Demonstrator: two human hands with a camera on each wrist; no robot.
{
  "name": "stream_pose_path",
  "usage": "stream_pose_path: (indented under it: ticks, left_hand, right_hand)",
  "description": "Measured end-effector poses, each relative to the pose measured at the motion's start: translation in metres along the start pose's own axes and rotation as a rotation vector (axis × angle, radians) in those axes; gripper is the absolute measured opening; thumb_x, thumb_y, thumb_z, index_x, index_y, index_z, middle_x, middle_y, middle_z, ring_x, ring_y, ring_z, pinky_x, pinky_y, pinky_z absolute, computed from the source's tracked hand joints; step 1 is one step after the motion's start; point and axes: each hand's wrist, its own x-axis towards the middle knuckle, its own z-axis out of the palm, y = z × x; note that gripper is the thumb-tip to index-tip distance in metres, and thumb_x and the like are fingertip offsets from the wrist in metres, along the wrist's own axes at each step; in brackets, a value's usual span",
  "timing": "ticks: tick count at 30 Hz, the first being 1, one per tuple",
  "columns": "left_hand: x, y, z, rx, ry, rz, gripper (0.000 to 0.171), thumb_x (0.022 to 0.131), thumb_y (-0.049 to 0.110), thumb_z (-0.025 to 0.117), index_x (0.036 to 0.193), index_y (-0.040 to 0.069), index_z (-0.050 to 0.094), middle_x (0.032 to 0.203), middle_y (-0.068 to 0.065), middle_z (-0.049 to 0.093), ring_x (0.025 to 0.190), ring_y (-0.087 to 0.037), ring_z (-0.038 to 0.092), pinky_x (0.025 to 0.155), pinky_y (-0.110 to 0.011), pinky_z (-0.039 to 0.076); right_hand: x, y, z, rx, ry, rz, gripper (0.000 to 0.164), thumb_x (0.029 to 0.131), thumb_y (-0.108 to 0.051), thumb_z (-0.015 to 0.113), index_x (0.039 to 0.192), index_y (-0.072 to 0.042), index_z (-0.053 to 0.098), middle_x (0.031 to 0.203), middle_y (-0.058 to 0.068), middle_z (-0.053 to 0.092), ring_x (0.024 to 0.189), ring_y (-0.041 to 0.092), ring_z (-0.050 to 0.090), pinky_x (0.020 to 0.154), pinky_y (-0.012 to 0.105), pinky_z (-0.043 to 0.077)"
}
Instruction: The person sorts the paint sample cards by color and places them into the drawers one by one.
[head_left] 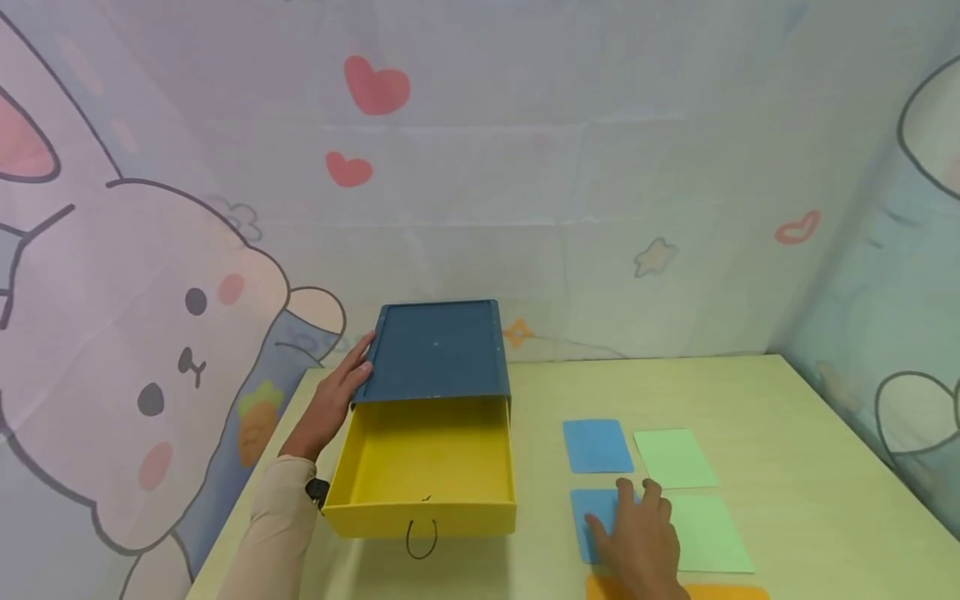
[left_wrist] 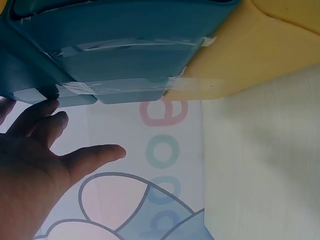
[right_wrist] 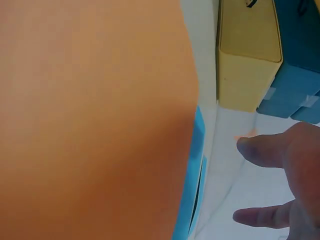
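"Where's your yellow drawer (head_left: 427, 454)?"
"Partly out of its blue casing (head_left: 438, 350), your left hand (head_left: 330, 408) extended along the casing's side. Your right hand (head_left: 643, 537), loosely spread, seems to grip nothing over the nearer blue card (head_left: 588, 521)."
"Progress?"
"Opening looks done; your cards, still outside, probably remain."
"Unclear?"
"Whether your right fingertips touch; orange pieces (head_left: 727, 592) are cut off."

Left sleeve (head_left: 273, 525) light beige, plain fabric, soft creases, runs down to the wrist; small black boxy unit (head_left: 317, 491) worn there, right side, by the sleeve end; left hand (head_left: 330, 407) and right hand (head_left: 643, 533) both bare, fingers (head_left: 626, 497) slim with rounded tips
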Motion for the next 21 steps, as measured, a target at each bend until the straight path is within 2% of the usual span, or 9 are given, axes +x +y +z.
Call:
stream_pose_path:
  ticks: [5, 10, 21]
  left_hand:
    - [-0.001, 0.003, -0.001, 0.025, 0.006, 0.014, 0.055, 0.109, 0.047, 0.031, 0.161, 0.041, 0.014, 0.169, -0.014, 0.016, 0.154, -0.046, 0.021, 0.122, -0.068, 0.018]
    - [-0.001, 0.006, -0.002, 0.041, 0.002, 0.018, 0.055, 0.109, 0.046, 0.031, 0.161, 0.042, 0.014, 0.169, -0.016, 0.018, 0.153, -0.047, 0.023, 0.121, -0.069, 0.019]
    - [-0.002, 0.004, -0.001, 0.043, -0.002, -0.007, 0.055, 0.108, 0.049, 0.031, 0.16, 0.044, 0.013, 0.168, -0.017, 0.018, 0.153, -0.047, 0.023, 0.121, -0.069, 0.019]
  right_hand:
    - [0.004, -0.007, 0.006, -0.027, -0.076, 0.002, 0.072, 0.083, -0.042, 0.076, 0.132, 0.004, 0.052, 0.135, 0.04, 0.039, 0.108, 0.055, 0.051, 0.067, 0.062, 0.053]
    - [0.004, -0.013, 0.008, -0.038, -0.149, 0.03, 0.075, 0.079, -0.043, 0.079, 0.132, 0.002, 0.051, 0.136, 0.039, 0.039, 0.107, 0.057, 0.049, 0.072, 0.071, 0.049]
    - [0.003, -0.012, 0.005, -0.096, -0.187, 0.052, 0.075, 0.074, -0.045, 0.083, 0.126, 0.001, 0.053, 0.123, 0.038, 0.047, 0.1, 0.056, 0.051, 0.074, 0.073, 0.048]
